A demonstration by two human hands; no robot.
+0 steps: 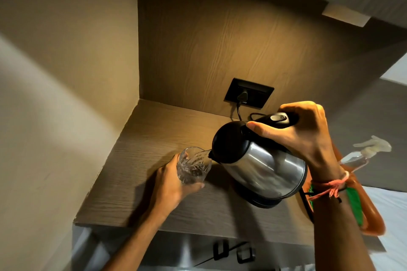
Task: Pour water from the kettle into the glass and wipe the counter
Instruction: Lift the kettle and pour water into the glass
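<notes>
A steel kettle (pixel 262 171) with a black lid and handle is tilted to the left over the wooden counter (pixel 141 187). My right hand (pixel 301 136) grips its handle from above. Water runs from the spout into a clear glass (pixel 192 166), which is partly filled. My left hand (pixel 174 182) holds the glass from the left side, just above or on the counter. The kettle's black base (pixel 262 202) shows under its raised body.
A black wall socket (pixel 248 94) with a plug and cord sits on the back panel. At the right counter edge lie an orange and green item (pixel 363 211) and a clear spray bottle (pixel 361 156). Walls close the left and back; drawer handles (pixel 233 251) show below.
</notes>
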